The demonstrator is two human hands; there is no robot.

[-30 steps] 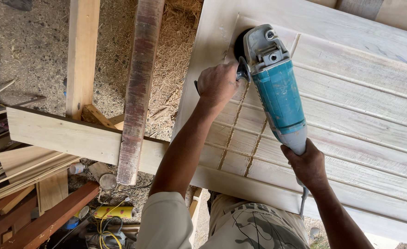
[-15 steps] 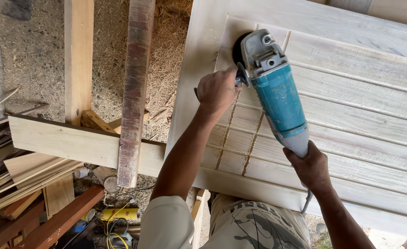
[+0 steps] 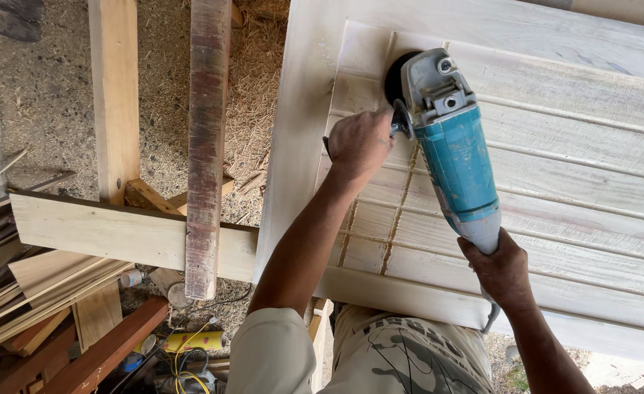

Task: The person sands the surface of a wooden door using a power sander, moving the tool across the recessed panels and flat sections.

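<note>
The teal angle grinder (image 3: 457, 157) was held lengthwise near-to-far over the pale wooden panel (image 3: 570, 168), left hand (image 3: 361, 142) closed on the far side handle, right hand (image 3: 501, 270) gripping the near tail

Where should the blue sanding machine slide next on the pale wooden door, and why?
Probably along the panel away from its corner. The grinder, gripped by the left hand and right hand, has its disc tucked in the corner, and rough boards stretch beyond.

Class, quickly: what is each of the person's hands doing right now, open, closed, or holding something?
Left hand: closed on the side handle of the grinder.
Right hand: closed around the grinder's rear end.
</note>
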